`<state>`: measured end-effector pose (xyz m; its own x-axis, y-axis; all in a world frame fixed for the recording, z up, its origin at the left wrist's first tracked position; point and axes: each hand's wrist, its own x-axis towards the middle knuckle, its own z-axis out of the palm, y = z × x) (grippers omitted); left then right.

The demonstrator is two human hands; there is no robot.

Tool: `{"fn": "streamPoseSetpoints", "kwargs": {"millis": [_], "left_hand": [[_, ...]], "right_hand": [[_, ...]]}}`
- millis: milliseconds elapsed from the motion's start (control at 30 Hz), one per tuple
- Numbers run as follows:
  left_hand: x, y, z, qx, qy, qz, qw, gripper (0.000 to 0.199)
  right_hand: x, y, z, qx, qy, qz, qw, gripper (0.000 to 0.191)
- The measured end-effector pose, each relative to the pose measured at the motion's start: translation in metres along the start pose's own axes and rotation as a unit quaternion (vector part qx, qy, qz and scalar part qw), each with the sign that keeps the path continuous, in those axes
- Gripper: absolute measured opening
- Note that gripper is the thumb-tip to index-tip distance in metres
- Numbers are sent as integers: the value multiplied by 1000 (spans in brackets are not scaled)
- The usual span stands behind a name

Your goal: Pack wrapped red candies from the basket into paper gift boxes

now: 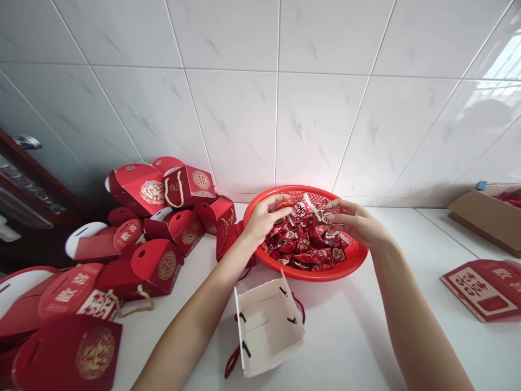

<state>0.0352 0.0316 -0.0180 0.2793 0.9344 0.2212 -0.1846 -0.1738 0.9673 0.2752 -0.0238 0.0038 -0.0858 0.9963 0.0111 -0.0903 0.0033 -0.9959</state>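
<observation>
A red perforated plastic basket (313, 275) holds a heap of red-wrapped candies (304, 243). Over its left side, my left hand (264, 218) curls its thumb and fingers around a wrapped candy. From the right, my right hand (361, 225) reaches in with its fingertips on a candy with a pale printed wrapper (322, 216); part of the grip is hidden. Between my forearms, in front of the basket, stands an open gift box (266, 320) with a white inside. Red cord hangs at its sides, and dark cord ends show on its inner walls.
Several red gift boxes (166, 266) with gold emblems crowd the left of the white counter (342, 336). Flat red cartons (484, 288) lie at the right, below a brown cardboard box (486, 220). A tiled wall (317, 125) rises behind the basket.
</observation>
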Motion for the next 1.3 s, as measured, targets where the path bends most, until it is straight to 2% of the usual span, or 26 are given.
{"fn": "streamPoseSetpoints", "kwargs": {"millis": [233, 533, 667, 767, 900, 1033, 1167, 1300], "left_hand": [[0, 1, 1, -9, 2, -2, 1000, 37], [0, 3, 2, -32, 18, 12, 999, 34], [-1, 4, 3, -27, 30, 29, 999, 33], [-4, 9, 4, -12, 12, 27, 999, 34], [-10, 27, 0, 4, -11, 39, 999, 38], [-19, 53, -9, 35, -31, 79, 996, 38], [-34, 76, -18, 95, -87, 83, 988, 35], [-45, 90, -23, 153, -111, 103, 977, 33]], "right_hand": [[-1, -3, 2, 34, 3, -6, 999, 35], [-1, -3, 3, 25, -16, -1, 1000, 26], [-3, -5, 8, 31, -36, 6, 999, 28], [-7, -11, 17, 27, -30, 20, 999, 35], [-13, -16, 32, 24, -34, 30, 999, 44], [-20, -18, 48, 25, -61, 34, 997, 41], [-27, -18, 67, 22, -61, 8, 998, 37], [-31, -18, 76, 8, -52, -11, 999, 39]]}}
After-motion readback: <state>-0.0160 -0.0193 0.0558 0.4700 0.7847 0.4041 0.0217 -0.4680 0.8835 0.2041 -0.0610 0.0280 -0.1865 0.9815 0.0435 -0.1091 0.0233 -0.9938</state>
